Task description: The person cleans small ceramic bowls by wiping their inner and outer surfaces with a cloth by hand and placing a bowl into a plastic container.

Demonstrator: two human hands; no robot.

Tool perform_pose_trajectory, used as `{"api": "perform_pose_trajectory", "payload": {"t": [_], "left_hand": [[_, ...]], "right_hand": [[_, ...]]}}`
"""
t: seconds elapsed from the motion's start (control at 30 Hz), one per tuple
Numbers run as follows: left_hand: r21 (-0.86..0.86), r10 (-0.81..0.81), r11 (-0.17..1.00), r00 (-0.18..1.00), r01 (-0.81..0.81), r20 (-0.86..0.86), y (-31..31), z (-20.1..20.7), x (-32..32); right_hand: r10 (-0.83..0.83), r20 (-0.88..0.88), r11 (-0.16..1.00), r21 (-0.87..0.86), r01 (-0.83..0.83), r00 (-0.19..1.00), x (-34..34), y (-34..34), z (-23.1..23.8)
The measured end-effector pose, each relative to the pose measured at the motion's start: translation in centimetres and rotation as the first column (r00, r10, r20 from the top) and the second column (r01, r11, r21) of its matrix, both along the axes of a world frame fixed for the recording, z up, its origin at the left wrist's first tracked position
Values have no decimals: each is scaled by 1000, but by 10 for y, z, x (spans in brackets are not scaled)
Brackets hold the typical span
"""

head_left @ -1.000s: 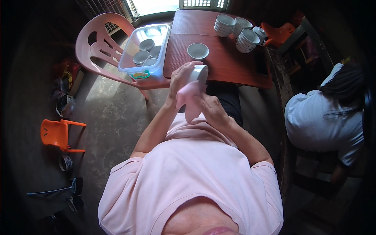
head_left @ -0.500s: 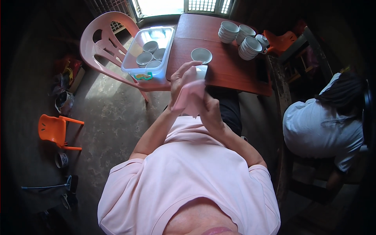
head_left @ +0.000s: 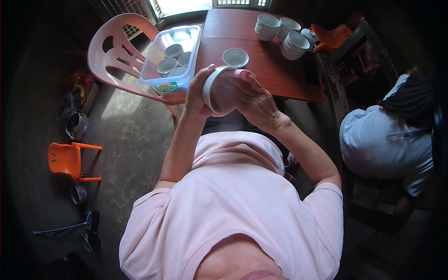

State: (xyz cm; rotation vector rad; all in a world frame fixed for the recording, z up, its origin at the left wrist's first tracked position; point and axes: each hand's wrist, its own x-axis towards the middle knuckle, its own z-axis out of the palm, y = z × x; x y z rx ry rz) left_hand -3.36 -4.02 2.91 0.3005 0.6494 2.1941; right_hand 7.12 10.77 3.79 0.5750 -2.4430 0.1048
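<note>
A white bowl (head_left: 208, 91) is tilted on its side in front of my waist, its opening turned toward the right. My left hand (head_left: 197, 93) grips it from the outside, thumb near the upper rim. My right hand (head_left: 257, 101) holds a pink cloth (head_left: 241, 73) against the bowl's inside; its fingertips are partly hidden by cloth and rim. Just beyond, another white bowl (head_left: 235, 58) stands upright on the red table (head_left: 219, 35). To the left, a clear plastic box (head_left: 148, 63) with a green latch contains several white bowls (head_left: 167, 66).
Several stacked bowls (head_left: 295, 44) and a lidded white pot (head_left: 309, 35) stand at the table's far right. A pink chair (head_left: 100, 60) is behind the box. On the right, a person in a white shirt (head_left: 382, 144) bends over. An orange chair (head_left: 64, 158) stands at left.
The bowl has turned so its inside shows, and my right hand has moved up and right with the cloth, now inside it. My left hand has shifted left along the bowl.
</note>
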Motion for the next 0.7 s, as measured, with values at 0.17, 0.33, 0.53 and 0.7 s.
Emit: {"api": "perform_pose_trajectory", "payload": {"t": [0.17,0.33,0.53,0.7], "left_hand": [[-87,159,981,976,-173,-146,3,12,17],[96,189,981,921,-166,-342,6,13,23],[-97,30,994,993,-41,-113,-4,14,6],[-264,56,962,998,-64,-39,9,28,25]], "right_hand": [[106,-13,881,-463,-100,994,14,-38,-14],[409,349,535,-840,88,843,23,-47,8],[-24,-3,998,-58,23,1000,16,-12,-5],[5,-136,991,-133,-23,991,15,-23,-44]]}}
